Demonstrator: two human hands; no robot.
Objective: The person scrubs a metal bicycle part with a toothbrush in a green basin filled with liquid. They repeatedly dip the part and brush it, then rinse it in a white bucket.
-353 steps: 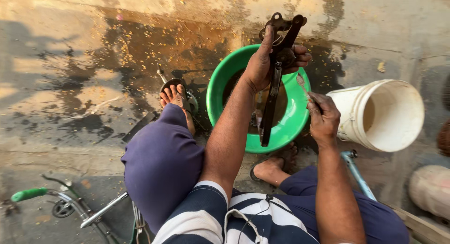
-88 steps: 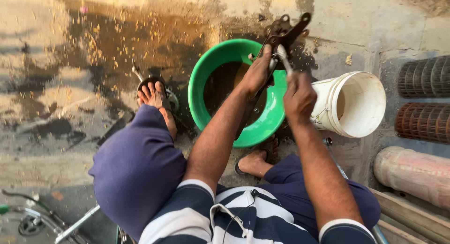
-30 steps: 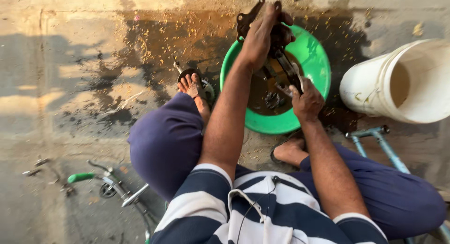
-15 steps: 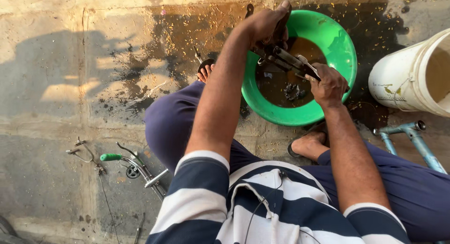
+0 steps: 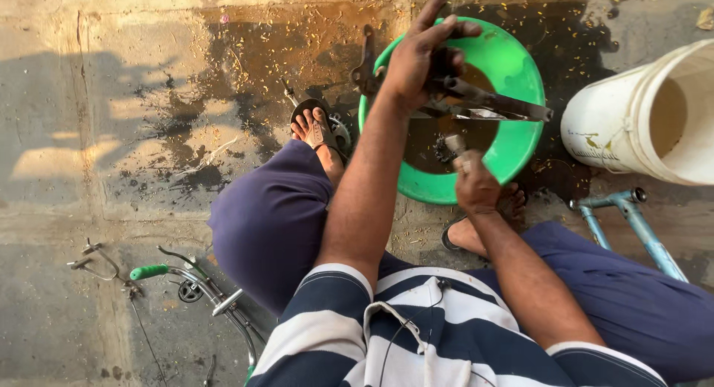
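I squat over a green plastic basin [image 5: 520,67] with dark liquid in its bottom. My left hand [image 5: 416,56] grips a dark, greasy metal bicycle part [image 5: 491,103] and holds it level across the basin, index finger sticking out. My right hand [image 5: 474,182] is closed on a small brush [image 5: 454,145], its tip just under the metal part. One end of the part [image 5: 364,63] pokes out past the basin's left rim.
A white plastic bucket [image 5: 632,119] stands to the right of the basin. A light blue bicycle frame tube [image 5: 632,223] lies at right. Handlebars with a green grip [image 5: 160,272] and loose metal pieces lie on the wet, stained concrete at lower left.
The metal part has swung from upright to lying level across the basin. My right hand dropped lower with the brush. The view has shifted, bringing the bucket closer at right.
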